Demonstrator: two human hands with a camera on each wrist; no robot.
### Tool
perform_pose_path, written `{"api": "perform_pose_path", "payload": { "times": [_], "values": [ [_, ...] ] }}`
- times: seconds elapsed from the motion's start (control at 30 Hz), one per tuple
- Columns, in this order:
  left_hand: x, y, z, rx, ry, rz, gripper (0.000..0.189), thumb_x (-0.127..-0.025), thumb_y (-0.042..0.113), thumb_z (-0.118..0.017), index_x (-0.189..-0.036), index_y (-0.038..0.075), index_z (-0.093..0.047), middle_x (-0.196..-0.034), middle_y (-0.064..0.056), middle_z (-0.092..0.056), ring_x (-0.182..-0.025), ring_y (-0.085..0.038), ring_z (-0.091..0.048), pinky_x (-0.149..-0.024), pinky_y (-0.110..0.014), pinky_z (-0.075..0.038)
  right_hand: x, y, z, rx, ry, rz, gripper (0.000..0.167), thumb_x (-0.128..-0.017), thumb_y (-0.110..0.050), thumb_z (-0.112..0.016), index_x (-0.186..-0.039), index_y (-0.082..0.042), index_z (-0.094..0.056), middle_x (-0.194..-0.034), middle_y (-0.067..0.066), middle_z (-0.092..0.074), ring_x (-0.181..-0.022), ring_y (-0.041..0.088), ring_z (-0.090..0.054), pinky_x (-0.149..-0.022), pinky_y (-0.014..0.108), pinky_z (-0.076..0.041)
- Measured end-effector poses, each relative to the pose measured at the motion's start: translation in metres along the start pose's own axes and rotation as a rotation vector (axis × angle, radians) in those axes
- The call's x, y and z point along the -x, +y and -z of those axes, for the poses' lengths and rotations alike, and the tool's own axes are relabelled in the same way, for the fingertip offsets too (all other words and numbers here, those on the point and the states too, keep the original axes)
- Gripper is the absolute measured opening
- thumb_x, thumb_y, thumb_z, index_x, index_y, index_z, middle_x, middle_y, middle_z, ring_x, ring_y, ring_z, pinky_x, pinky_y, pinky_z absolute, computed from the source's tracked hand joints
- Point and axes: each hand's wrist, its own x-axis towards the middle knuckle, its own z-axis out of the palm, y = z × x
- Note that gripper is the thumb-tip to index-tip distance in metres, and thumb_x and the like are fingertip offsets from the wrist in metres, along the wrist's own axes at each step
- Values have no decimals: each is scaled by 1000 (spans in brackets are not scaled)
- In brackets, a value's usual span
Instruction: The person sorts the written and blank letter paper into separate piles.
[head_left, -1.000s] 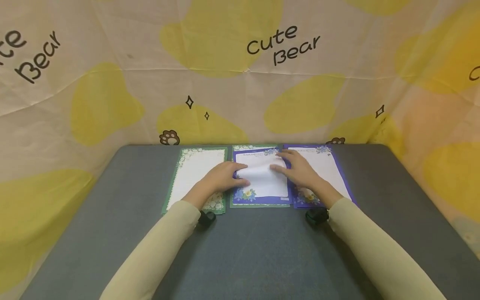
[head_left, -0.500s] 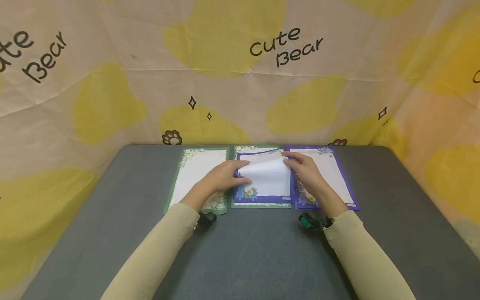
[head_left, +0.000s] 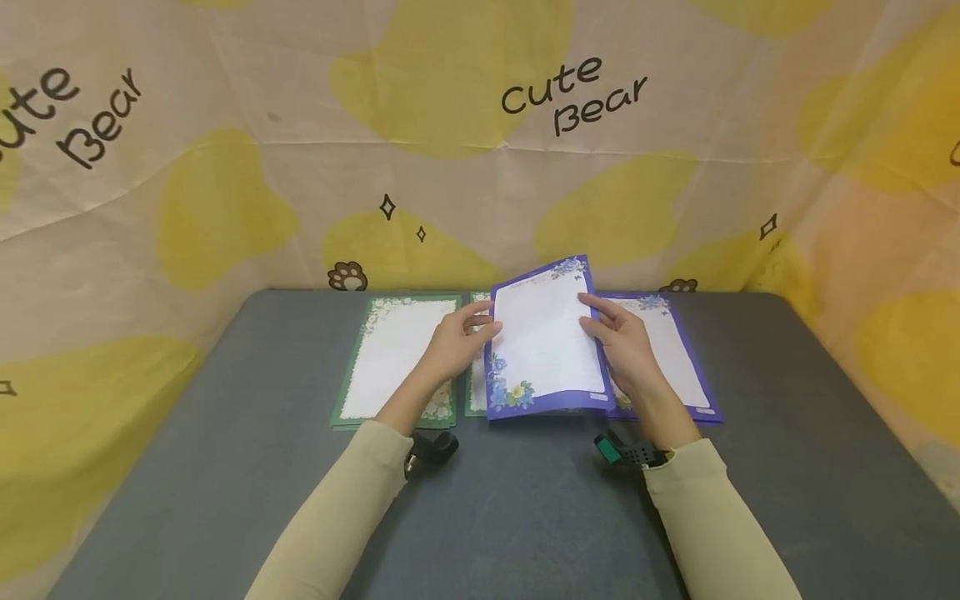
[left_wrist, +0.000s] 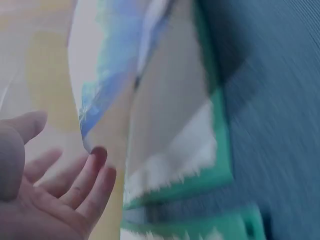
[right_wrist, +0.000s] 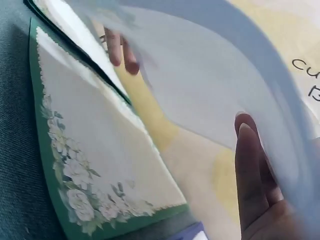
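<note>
A purple-bordered sheet of paper (head_left: 543,342) with blue flowers stands raised and tilted above the middle pile. My right hand (head_left: 626,342) pinches its right edge; the right wrist view shows the thumb (right_wrist: 248,170) against the curved sheet. Beside the left edge is my left hand (head_left: 453,342). Its fingers (left_wrist: 82,185) are spread and loosely bent in the left wrist view, fingertips near or touching the sheet's edge. Beneath the raised sheet lies a green-bordered sheet (right_wrist: 105,150) with white flowers, mostly covered in the head view.
Green-bordered sheets (head_left: 397,358) lie in a pile on the left. More purple-bordered sheets (head_left: 667,350) lie on the right, partly behind the right hand. The grey table (head_left: 517,508) ends at a printed cloth backdrop (head_left: 465,192).
The purple-bordered sheet has risen off the middle pile and tilted up toward me, shifting slightly right. My right hand now pinches its right edge; my left hand has moved up slightly.
</note>
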Motion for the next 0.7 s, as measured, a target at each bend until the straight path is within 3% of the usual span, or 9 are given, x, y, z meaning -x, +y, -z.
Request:
{"api": "perform_pose_path", "payload": {
  "times": [0.13,0.23,0.33,0.47,0.53,0.6,0.7],
  "values": [
    [-1,5,-5,180,60,30,43,-97,22,-68,-138,11,-61,-139,-13,-63,-101,-29,-74,-88,-40,-62,3,-4,8,6,19,16,47,-104,-14,-56,-150,-14,-49,-171,9,-18,-159,29,-14,-127,48,-19],
    [-2,6,-8,299,48,87,46,-95,18,-71,-139,12,-61,-141,-15,-62,-97,-25,-74,-87,-37,-62,7,-8,14,14,27,32,48,-103,-13,-56,-151,-14,-48,-171,8,-16,-159,31,-12,-127,50,-17],
    [-5,8,-11,384,10,126,44,-94,19,-73,-137,15,-63,-138,-14,-65,-101,-20,-72,-89,-34,-61,9,-11,20,31,21,45,51,-103,-13,-57,-152,-15,-47,-171,7,-16,-159,30,-14,-128,51,-17],
    [-8,12,-16,401,16,100,39,-93,18,-74,-132,16,-68,-136,-10,-66,-103,-15,-70,-88,-31,-61,11,-12,27,61,6,39,53,-102,-15,-58,-154,-19,-45,-167,8,-30,-151,30,-37,-121,41,-39],
    [-9,15,-19,386,38,74,39,-93,17,-74,-131,15,-69,-137,-9,-65,-97,-13,-70,-87,-31,-61,12,-13,31,74,2,29,54,-102,-15,-59,-154,-19,-45,-164,9,-37,-142,31,-47,-108,30,-51],
    [-10,18,-22,368,57,54,40,-92,16,-75,-131,16,-69,-137,-8,-64,-90,-11,-71,-86,-30,-62,13,-14,36,99,1,25,55,-102,-15,-60,-154,-19,-44,-162,10,-40,-136,31,-52,-98,22,-55],
    [-10,22,-27,331,87,20,40,-91,17,-76,-131,17,-69,-137,-7,-65,-79,-10,-70,-81,-27,-61,16,-15,44,137,12,31,55,-101,-15,-61,-154,-17,-44,-164,11,-36,-142,34,-48,-105,32,-53]
  ]
}}
